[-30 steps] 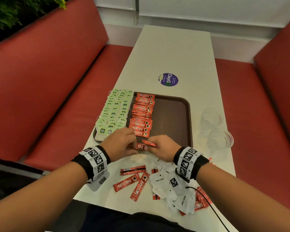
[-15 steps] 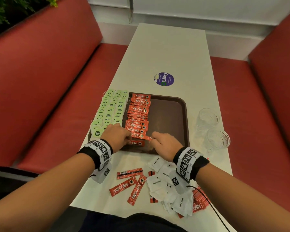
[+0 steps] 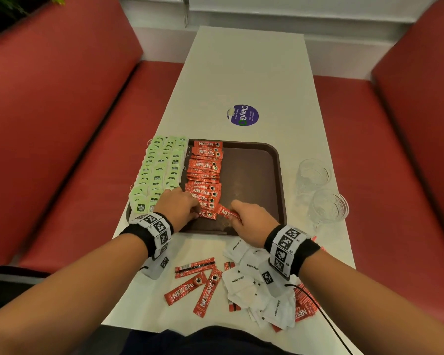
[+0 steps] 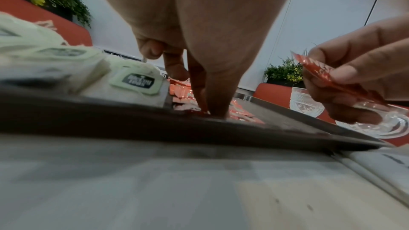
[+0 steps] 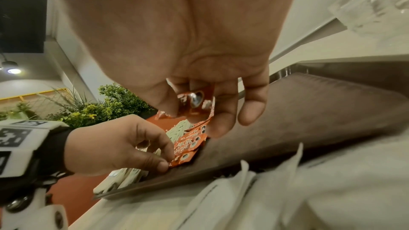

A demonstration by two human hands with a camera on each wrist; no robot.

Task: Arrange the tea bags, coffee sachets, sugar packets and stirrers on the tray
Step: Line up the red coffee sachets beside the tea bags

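A brown tray [image 3: 254, 175] holds rows of green tea bags [image 3: 162, 170] on its left side and a column of red coffee sachets [image 3: 204, 175] beside them. My left hand [image 3: 196, 212] pinches the left end of the nearest sachet in that column [image 3: 208, 213], low on the tray. In the right wrist view its thumb and fingertips [image 5: 165, 163] close on that sachet [image 5: 182, 157]. Just to the right, my right hand [image 3: 232, 213] pinches another red sachet [image 3: 224, 211] above the tray floor; that held sachet [image 5: 196, 100] sits between thumb and fingers.
Loose red sachets [image 3: 190, 290] and a heap of white sugar packets [image 3: 254, 283] lie on the white table [image 3: 241, 73] near me. Two clear glasses [image 3: 313, 175] [image 3: 328, 207] stand right of the tray. Red benches flank the table. The tray's right half is bare.
Both hands moved forward from the tray's near rim onto the tray. One sachet now lies at the near end of the column under my left fingers; the right hand still holds its sachet.
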